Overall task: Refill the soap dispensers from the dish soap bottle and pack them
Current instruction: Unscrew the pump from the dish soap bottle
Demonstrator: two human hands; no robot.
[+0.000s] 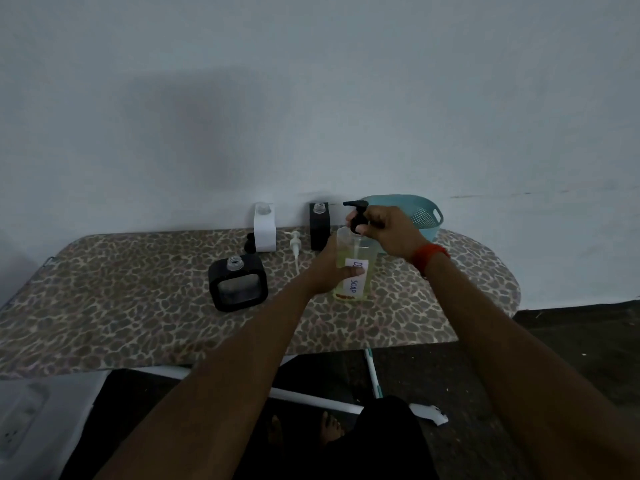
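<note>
A clear dish soap bottle (pixel 360 258) with yellow-green liquid and a white label stands on the leopard-print board (pixel 121 289). My left hand (pixel 329 268) grips its body. My right hand (pixel 384 230) holds the bottle's black pump head (pixel 356 213) at the neck. A squat black dispenser (pixel 239 287) with an open neck stands left of the bottle. Against the wall stand a white dispenser (pixel 265 228) and a tall black dispenser (pixel 319 225), both without pumps. A white pump (pixel 295 245) lies between them, and a black pump (pixel 248 244) sits beside the white dispenser.
A light blue basket (pixel 424 213) sits at the back right, behind my right hand. The wall runs right behind the board. A white appliance (pixel 34 420) is at the lower left, and the board's white legs (pixel 311 400) cross the dark floor below.
</note>
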